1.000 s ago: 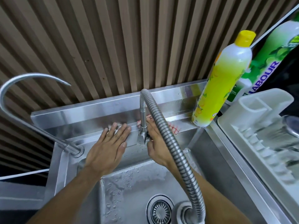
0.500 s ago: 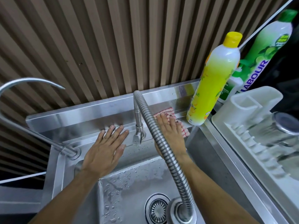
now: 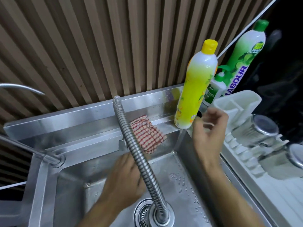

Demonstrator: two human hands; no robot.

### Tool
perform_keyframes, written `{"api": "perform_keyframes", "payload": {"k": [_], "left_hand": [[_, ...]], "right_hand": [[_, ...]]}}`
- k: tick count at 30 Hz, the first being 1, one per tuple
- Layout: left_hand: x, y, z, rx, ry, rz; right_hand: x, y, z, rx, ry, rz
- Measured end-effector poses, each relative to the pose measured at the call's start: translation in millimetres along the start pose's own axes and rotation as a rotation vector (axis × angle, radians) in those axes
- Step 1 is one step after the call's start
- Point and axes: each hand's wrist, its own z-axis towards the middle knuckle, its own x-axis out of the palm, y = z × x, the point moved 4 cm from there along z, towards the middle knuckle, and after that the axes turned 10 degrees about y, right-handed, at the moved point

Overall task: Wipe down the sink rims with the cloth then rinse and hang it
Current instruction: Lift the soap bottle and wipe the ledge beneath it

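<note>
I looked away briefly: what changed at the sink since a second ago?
The right hand let go of the red-checked cloth and lifted toward the yellow dish-soap bottle. The left hand left the steel back rim, moving over the basin. The cloth lies on the rim; the bottle stayed.

L hand (image 3: 124,174) flat, R hand (image 3: 209,128) loosely curled
</note>
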Motion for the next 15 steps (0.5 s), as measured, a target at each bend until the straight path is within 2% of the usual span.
{"api": "perform_keyframes", "payload": {"k": [2,6,8,11,15], "left_hand": [[14.9,-8.1,35.5,-0.058,0.04,0.04],[40.9,8.6,94.5,-0.481,0.177,0.09],[56.5,11.9,106.4,-0.571,0.203,0.078],[74.4,3.1,114.0,-0.469,0.212,0.123],[85.1,-1.6,140.3,-0.239,0.282,0.159]], "right_hand": [[5.8,3.3,22.1,0.018,0.035,-0.041],[26.6,13.6,61.7,-0.025,0.114,-0.184],[31.5,14.5,76.3,0.003,0.195,-0.159],[29.7,13.0,90.0,0.0,0.283,-0.214],[10.6,19.7,89.0,-0.031,0.247,-0.179]]}}
